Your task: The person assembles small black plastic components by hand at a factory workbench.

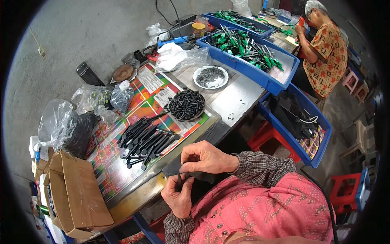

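Observation:
Just past the table's near edge, my two hands meet in front of my body. My left hand [179, 196] is closed, pinching a small, narrow black part [179, 179] between thumb and fingers. Above it, my right hand [208, 157] is also closed, its fingertips pressed together at the upper end of that part. The fingers hide much of the piece. Closest on the table lies a loose heap of black rods [144, 140] with wider round ends. Behind them, a shallow round dish is heaped with short black cylindrical pieces [185, 105]. A white plate [198, 81] holds thin metal pins.
A blue tray [260, 76] of green-and-black tools stands at the back right, with another blue bin [318, 152] lower down. An open cardboard box [87, 195] and plastic bags [61, 124] line the left. Another person [328, 57] works at the far right. Red stools [345, 191] stand nearby.

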`<state>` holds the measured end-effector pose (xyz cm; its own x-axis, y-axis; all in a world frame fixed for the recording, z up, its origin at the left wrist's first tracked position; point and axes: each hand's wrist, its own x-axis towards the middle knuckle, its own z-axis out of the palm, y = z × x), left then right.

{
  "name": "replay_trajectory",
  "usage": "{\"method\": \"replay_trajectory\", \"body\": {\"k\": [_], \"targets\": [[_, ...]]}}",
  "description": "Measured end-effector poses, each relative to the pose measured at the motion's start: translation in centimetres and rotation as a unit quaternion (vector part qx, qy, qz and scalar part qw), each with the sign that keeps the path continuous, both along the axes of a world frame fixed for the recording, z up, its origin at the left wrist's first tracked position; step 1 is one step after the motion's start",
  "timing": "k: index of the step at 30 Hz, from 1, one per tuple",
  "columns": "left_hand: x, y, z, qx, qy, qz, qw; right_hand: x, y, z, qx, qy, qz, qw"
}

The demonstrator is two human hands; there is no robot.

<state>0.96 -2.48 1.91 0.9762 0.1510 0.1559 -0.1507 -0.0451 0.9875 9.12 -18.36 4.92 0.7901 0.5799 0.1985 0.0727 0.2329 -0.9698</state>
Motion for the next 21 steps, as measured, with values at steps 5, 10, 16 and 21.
{"method": "replay_trajectory", "body": {"k": [5,10,16,21], "targets": [[0.1,0.3,0.0,0.020,-0.010,-0.001,1.000,0.4,-0.6,0.7,-0.006,0.075,0.035,0.997],[0.1,0.2,-0.5,-0.008,-0.004,0.008,1.000,0.4,0.0,-0.8,-0.012,-0.007,0.032,0.999],[0.0,0.1,0.4,-0.018,0.003,0.002,1.000,0.6,-0.5,0.7,-0.008,0.076,0.041,0.996],[-0.1,0.3,-0.2,-0.004,-0.001,0.003,1.000,0.6,0.2,-1.1,-0.015,-0.014,0.012,1.000]]}}
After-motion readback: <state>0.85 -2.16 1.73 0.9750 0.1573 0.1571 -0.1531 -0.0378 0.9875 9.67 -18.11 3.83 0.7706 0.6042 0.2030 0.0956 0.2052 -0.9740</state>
